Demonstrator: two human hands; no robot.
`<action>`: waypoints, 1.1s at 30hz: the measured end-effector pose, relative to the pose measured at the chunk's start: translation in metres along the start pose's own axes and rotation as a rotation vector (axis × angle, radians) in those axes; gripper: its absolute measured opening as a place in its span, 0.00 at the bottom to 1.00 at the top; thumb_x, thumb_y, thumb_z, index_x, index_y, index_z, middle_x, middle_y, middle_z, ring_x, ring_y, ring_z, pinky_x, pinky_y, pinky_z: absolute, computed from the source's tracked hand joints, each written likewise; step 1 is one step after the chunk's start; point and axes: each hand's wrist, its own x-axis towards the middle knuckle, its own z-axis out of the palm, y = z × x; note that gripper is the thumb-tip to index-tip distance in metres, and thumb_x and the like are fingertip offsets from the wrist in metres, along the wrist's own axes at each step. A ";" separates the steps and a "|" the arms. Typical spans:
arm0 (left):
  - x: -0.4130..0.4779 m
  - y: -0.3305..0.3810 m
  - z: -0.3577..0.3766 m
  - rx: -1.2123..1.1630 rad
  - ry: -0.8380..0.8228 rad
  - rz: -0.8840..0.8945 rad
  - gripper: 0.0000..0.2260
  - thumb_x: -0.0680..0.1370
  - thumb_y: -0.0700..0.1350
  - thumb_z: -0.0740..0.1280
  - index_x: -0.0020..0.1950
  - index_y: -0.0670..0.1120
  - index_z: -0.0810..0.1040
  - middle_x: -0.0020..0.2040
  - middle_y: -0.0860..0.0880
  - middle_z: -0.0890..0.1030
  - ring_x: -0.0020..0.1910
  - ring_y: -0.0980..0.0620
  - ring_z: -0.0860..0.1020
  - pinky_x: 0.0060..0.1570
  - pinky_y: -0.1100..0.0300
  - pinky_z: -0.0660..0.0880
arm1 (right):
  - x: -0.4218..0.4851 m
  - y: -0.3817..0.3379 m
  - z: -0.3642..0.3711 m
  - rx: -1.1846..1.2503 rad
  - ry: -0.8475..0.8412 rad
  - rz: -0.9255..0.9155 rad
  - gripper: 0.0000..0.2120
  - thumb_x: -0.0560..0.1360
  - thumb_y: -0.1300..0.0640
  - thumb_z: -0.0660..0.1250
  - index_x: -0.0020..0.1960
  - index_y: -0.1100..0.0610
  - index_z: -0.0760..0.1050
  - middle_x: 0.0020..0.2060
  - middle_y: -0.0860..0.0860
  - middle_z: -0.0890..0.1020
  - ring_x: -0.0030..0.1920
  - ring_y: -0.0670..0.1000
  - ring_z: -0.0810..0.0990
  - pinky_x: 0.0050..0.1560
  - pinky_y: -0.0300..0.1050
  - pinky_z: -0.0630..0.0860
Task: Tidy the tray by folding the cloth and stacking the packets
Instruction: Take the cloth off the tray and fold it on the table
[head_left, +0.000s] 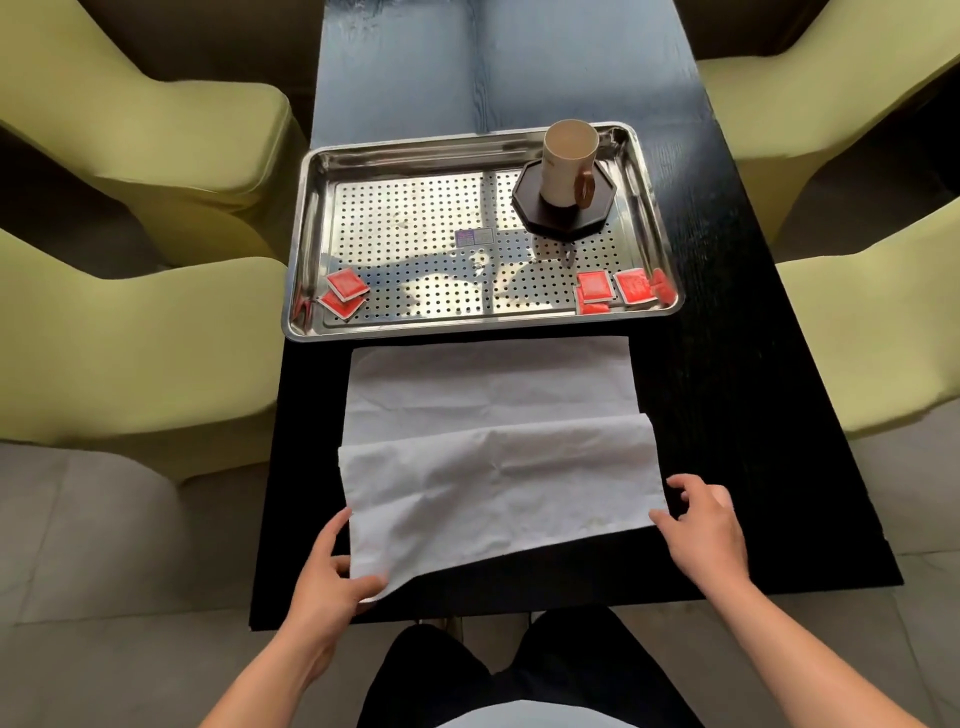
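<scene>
A white cloth (488, 441) lies on the black table in front of the steel tray (306, 218). Its near half is lifted off the table. My left hand (327, 566) pinches the cloth's near left corner. My right hand (701, 525) pinches the near right corner with thumb and fingers. Two red packets (345, 291) lie overlapping in the tray's near left corner. Three more red packets (618, 291) lie spread in the near right corner.
A cream mug (566, 161) stands on a dark octagonal coaster (597, 215) at the tray's far right. Yellow-green chairs (156, 130) flank the table on both sides. The black table (737, 415) ends at its front edge just below my hands.
</scene>
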 end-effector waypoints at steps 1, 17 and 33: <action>0.000 -0.003 0.000 -0.025 0.016 0.001 0.40 0.71 0.27 0.72 0.69 0.65 0.68 0.44 0.42 0.86 0.44 0.44 0.86 0.41 0.48 0.82 | -0.003 0.002 0.002 -0.007 0.005 0.003 0.20 0.74 0.54 0.74 0.63 0.53 0.74 0.50 0.51 0.77 0.41 0.51 0.76 0.40 0.46 0.70; 0.006 0.015 -0.018 -0.291 0.127 0.014 0.13 0.77 0.29 0.62 0.50 0.38 0.84 0.57 0.43 0.82 0.48 0.47 0.81 0.39 0.55 0.80 | -0.027 0.005 -0.007 0.410 -0.182 0.003 0.13 0.76 0.64 0.66 0.48 0.47 0.83 0.47 0.45 0.85 0.46 0.48 0.85 0.54 0.51 0.81; -0.018 0.047 -0.045 0.200 0.023 0.505 0.04 0.72 0.49 0.72 0.41 0.54 0.87 0.47 0.52 0.81 0.49 0.49 0.80 0.51 0.55 0.76 | -0.022 -0.009 -0.059 0.189 0.066 -0.421 0.08 0.77 0.65 0.68 0.51 0.55 0.84 0.53 0.46 0.81 0.52 0.46 0.80 0.51 0.27 0.72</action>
